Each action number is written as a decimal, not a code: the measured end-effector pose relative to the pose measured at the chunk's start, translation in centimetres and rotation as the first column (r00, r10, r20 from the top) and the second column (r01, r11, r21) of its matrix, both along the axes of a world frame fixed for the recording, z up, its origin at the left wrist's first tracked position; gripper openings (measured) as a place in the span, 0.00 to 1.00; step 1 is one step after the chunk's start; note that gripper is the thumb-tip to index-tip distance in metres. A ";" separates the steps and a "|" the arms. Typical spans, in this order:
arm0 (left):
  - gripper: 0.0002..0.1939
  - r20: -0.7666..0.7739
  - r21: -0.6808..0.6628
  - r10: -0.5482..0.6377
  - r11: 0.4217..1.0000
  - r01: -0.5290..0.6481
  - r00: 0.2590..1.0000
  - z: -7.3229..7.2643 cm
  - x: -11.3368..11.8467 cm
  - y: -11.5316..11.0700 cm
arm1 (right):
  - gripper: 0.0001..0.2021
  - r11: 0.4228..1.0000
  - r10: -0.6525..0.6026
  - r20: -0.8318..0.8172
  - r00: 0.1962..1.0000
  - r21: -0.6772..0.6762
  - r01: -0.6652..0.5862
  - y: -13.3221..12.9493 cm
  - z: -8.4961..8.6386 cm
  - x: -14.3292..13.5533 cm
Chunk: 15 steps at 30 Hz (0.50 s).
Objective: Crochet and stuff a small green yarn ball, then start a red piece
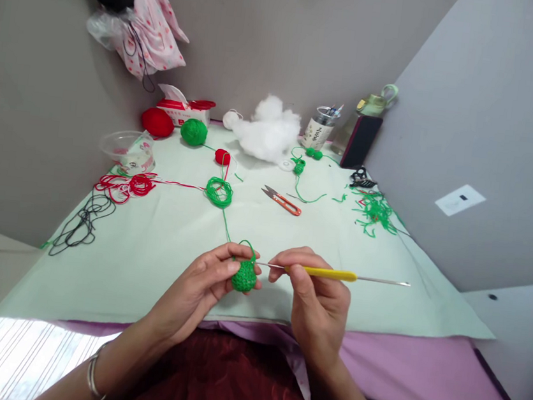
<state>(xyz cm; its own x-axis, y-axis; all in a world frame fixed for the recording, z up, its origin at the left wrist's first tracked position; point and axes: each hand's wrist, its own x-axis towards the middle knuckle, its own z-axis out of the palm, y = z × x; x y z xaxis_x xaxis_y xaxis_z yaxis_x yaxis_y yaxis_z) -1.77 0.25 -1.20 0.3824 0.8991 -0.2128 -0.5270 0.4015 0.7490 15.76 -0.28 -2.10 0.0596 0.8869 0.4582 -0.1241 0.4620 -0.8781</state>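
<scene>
Between the fingers of my left hand (206,280) is a small green crochet piece (243,277), rounded and closely stitched. My right hand (315,302) grips a crochet hook (330,274) by its yellow handle. The hook's thin metal shaft reaches left to the upper edge of the green piece; whether its tip sits inside a stitch I cannot tell. A loop of green yarn rises above the piece. From there a strand runs back to a loose coil of green yarn (219,193) on the table.
Orange thread snips (282,200) lie mid-table, with white stuffing (269,130) behind them. Green yarn scraps (375,212) and a phone (362,142) are at the right. Red yarn (140,184), black cord (83,224) and a clear plastic tub (130,152) lie left.
</scene>
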 end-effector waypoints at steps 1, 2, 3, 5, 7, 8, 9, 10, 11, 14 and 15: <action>0.07 0.005 0.005 -0.002 1.000 0.002 1.000 0.0 0.0 0.0 | 0.11 1.000 0.002 0.003 1.000 0.000 -0.002 0.0 0.0 0.0; 0.07 0.009 0.010 -0.004 1.000 0.003 1.000 0.0 0.0 0.0 | 0.11 1.000 0.002 0.008 1.000 0.001 -0.002 0.0 -0.1 0.0; 0.06 0.014 0.013 -0.006 1.000 0.006 1.000 -0.1 0.0 -0.1 | 0.11 1.000 0.000 0.014 1.000 0.002 0.000 0.0 -0.1 0.0; 0.06 0.025 0.019 -0.011 1.000 0.010 1.000 -0.2 0.0 -0.1 | 0.10 1.000 -0.010 0.027 1.000 0.005 0.010 0.1 -0.1 0.0; 0.06 0.028 0.024 -0.014 1.000 0.013 0.999 -0.2 0.0 -0.1 | 0.10 1.000 -0.018 0.042 0.999 0.008 0.018 0.1 -0.1 0.0; 0.06 0.028 0.025 -0.014 1.000 0.013 1.000 -0.2 0.0 -0.1 | 0.10 1.000 -0.021 0.047 0.999 0.010 0.020 0.1 -0.1 0.0; 0.06 0.026 0.026 -0.014 1.000 0.013 1.000 -0.2 0.0 -0.1 | 0.10 1.000 -0.021 0.052 0.998 0.011 0.021 0.1 0.0 0.0; 0.06 0.024 0.026 -0.014 1.000 0.013 1.000 -0.2 0.1 -0.1 | 0.10 1.000 -0.021 0.057 0.998 0.013 0.021 0.1 0.0 0.0; 0.06 0.021 0.025 -0.014 1.000 0.014 1.000 -0.1 0.0 -0.1 | 0.10 1.000 -0.023 0.065 0.998 0.017 0.022 0.1 0.1 0.0; 0.06 0.007 0.026 -0.013 1.000 0.013 1.000 0.0 0.0 -0.2 | 0.11 0.998 -0.042 0.103 0.994 0.040 0.038 0.0 0.2 0.0; 0.06 0.001 0.027 -0.012 1.000 0.012 1.000 0.0 0.0 -0.2 | 0.11 0.998 -0.050 0.120 0.991 0.051 0.045 0.0 0.3 0.0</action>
